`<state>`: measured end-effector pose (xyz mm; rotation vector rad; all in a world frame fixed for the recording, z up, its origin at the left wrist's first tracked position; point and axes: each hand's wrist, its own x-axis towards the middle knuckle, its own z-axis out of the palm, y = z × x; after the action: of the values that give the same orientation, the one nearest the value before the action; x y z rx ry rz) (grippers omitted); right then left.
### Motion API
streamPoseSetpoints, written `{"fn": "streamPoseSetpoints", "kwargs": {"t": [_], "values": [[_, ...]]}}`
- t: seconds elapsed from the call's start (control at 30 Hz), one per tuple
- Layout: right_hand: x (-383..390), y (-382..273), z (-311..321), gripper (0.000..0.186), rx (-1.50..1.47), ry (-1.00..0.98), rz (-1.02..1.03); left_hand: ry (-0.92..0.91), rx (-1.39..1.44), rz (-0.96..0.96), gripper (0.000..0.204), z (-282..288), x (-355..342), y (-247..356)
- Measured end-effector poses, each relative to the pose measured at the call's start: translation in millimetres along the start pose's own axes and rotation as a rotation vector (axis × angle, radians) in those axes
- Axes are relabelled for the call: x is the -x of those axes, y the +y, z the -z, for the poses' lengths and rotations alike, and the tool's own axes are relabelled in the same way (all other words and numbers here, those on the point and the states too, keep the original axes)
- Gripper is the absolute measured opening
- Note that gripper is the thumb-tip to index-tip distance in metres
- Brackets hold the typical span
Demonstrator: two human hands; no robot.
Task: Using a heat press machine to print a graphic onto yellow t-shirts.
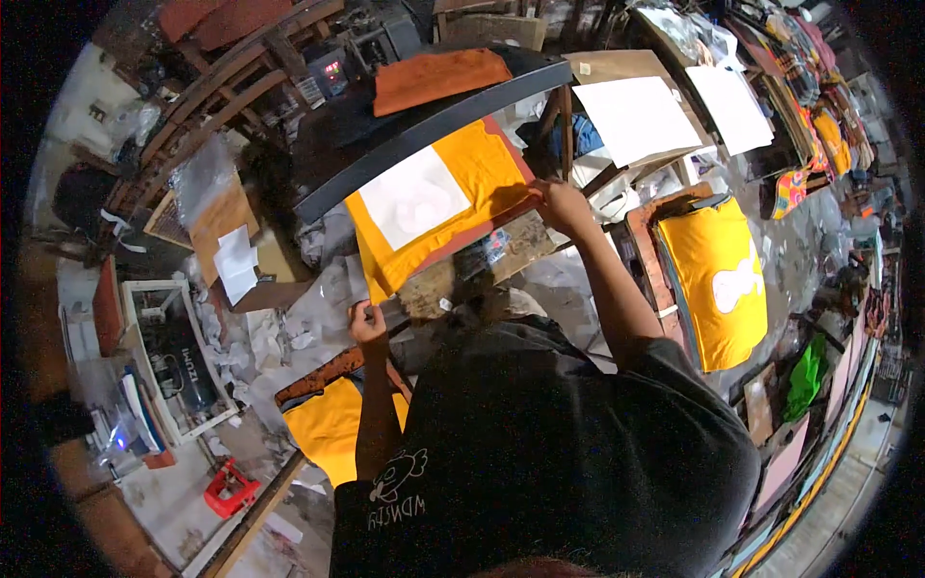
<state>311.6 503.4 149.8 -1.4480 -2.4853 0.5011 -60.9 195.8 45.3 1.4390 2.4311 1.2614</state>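
A yellow T-shirt point(493, 164) lies spread on a reddish-brown flat bed in front of me, its far edge close to a black-edged slab. On it rests a white sheet of paper point(412, 200) with a faint pinkish shape showing in its middle. At the near left corner of the cloth, my left hand point(367, 324) is closed in a pinch on the fabric. My right hand point(566, 207) is closed at the right edge of the shirt, where its fingertips are partly hidden.
The black slab point(434, 135) carries an orange cloth point(438, 79). A stack of yellow shirts point(718, 313) sits at the right, with more yellow cloth point(332, 424) at lower left. White sheets point(636, 120) lie on a box at far right. Crumpled paper point(275, 337) litters the left floor.
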Motion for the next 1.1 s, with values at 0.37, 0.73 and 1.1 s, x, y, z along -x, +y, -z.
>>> {"fn": "streamPoseSetpoints", "kwargs": {"t": [0.37, 0.73, 1.1], "values": [[-10, 30, -43, 0.02, 0.178, -0.028, 0.074, 0.243, 0.465, 0.41, 0.013, 36, -1, 10], [109, -12, 107, 0.016, -0.849, 0.417, 0.08, 0.332, 0.836, 0.213, 0.005, 129, -34, 128], [305, -34, 244, 0.01, -1.154, 0.668, -0.198, 0.219, 1.023, -0.187, 0.012, 191, -49, 255]]}}
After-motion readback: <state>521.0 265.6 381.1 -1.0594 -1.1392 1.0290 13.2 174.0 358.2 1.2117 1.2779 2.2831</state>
